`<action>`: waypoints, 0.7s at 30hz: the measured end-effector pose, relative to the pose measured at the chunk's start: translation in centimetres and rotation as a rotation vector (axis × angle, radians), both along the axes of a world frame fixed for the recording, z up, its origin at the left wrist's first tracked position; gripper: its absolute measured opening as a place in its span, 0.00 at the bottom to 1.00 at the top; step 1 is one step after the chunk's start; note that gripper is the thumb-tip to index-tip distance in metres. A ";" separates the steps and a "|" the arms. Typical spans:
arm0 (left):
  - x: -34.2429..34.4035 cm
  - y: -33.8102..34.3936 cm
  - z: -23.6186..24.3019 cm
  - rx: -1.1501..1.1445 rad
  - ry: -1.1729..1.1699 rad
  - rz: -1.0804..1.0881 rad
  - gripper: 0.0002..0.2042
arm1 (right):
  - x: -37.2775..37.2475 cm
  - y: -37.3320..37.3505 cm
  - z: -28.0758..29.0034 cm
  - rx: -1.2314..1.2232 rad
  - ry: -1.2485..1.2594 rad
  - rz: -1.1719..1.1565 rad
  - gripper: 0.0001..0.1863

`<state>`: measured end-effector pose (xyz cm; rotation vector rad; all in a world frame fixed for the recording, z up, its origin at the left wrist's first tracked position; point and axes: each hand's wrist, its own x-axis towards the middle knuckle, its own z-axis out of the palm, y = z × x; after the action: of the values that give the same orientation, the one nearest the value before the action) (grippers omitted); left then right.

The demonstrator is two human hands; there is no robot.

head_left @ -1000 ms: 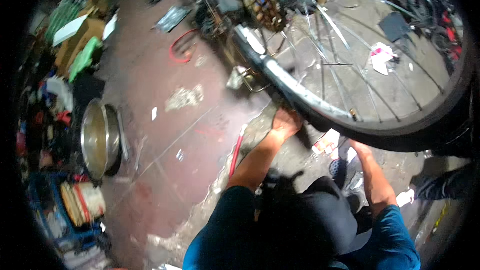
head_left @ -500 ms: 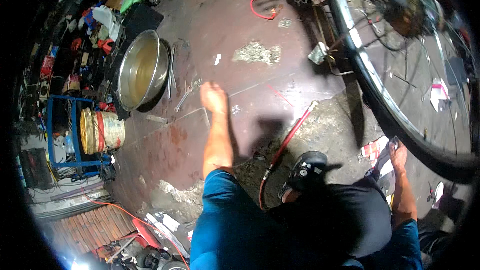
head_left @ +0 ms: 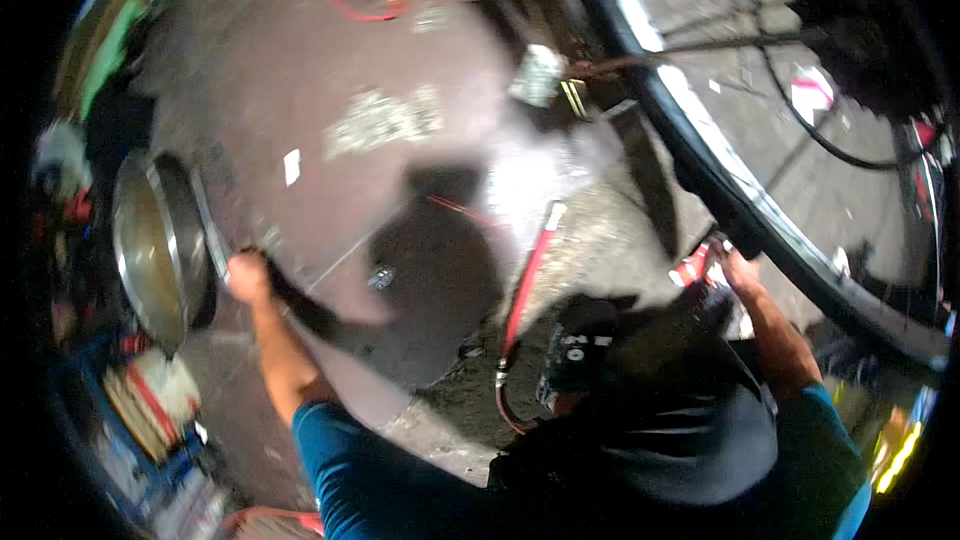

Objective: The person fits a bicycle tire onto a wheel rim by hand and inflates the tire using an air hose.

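Observation:
My left hand (head_left: 248,276) is stretched far out to the left, fingers curled in, at the near end of a long metal bar (head_left: 209,221). Blur hides whether the bar is inside the grip. The bar lies beside a wide metal basin (head_left: 128,240) holding brownish water. My right hand (head_left: 738,272) is closed low beside a bicycle wheel's black tyre (head_left: 690,155), next to a red and white crumpled piece (head_left: 690,267). What its fingers pinch is too small and blurred to name.
A red hose with a metal tip (head_left: 533,270) runs over the floor by my dark shoe (head_left: 575,345). A pedal (head_left: 538,75) juts out from the bicycle. At lower left a white, red-striped bucket (head_left: 165,395) lies in a blue frame (head_left: 70,360). A red cord (head_left: 345,0) loops at the back.
The view has swung, shifting the basin and wheel leftward in the picture. My left hand has moved left, closer to the basin and the bar. My right hand stays by the tyre.

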<state>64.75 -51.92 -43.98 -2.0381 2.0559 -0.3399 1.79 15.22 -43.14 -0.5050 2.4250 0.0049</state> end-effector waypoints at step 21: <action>-35.3 34.9 5.5 0.938 1.163 -1.079 0.08 | 15.3 -17.5 11.4 -0.851 0.037 0.459 0.10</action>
<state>29.44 -16.98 -38.52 -0.3449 2.7754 1.6638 17.05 -2.25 -31.76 -1.4265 2.1977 -0.8464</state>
